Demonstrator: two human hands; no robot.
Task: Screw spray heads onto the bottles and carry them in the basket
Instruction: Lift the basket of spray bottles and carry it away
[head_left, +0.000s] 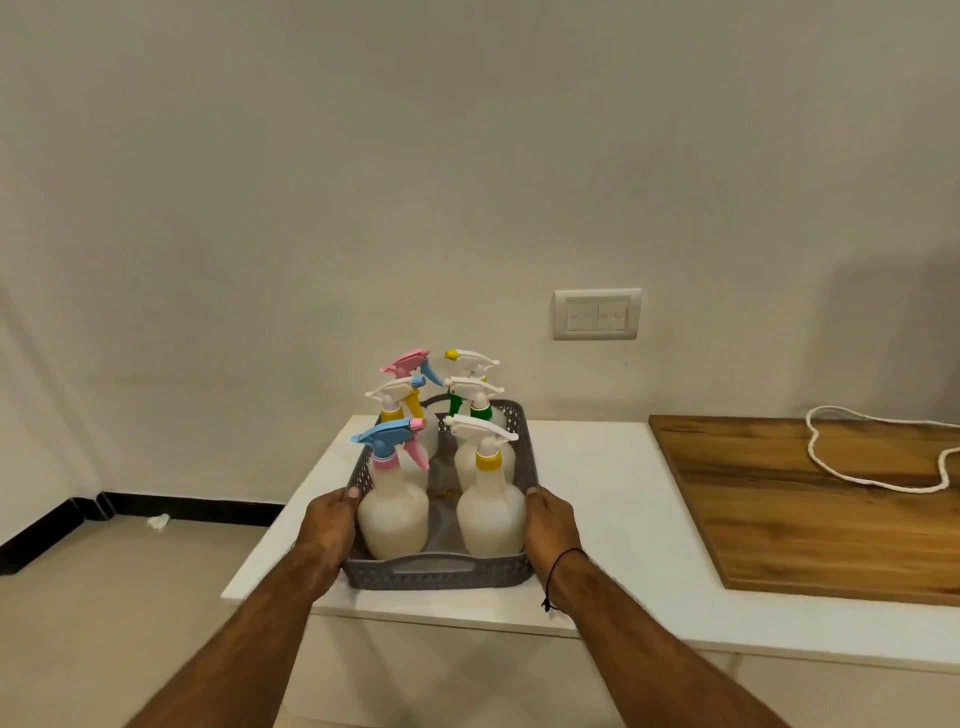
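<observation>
A grey lattice basket (441, 570) sits at the left end of a white counter (597, 499). Several white spray bottles stand upright inside it in two rows, each with a spray head on. The front left bottle (395, 514) has a blue and pink head. The front right bottle (491, 512) has a white head with a yellow collar. Behind them rise heads in yellow, green and pink. My left hand (330, 525) grips the basket's left rim, thumb over the edge. My right hand (550, 525) grips the right rim in the same way.
A wooden board (810, 509) lies on the counter to the right, with a white rope (883, 480) looped over it. A switch plate (596, 314) is on the wall behind. To the left, the floor drops away below the counter, with a bit of white litter (158, 521) near the skirting.
</observation>
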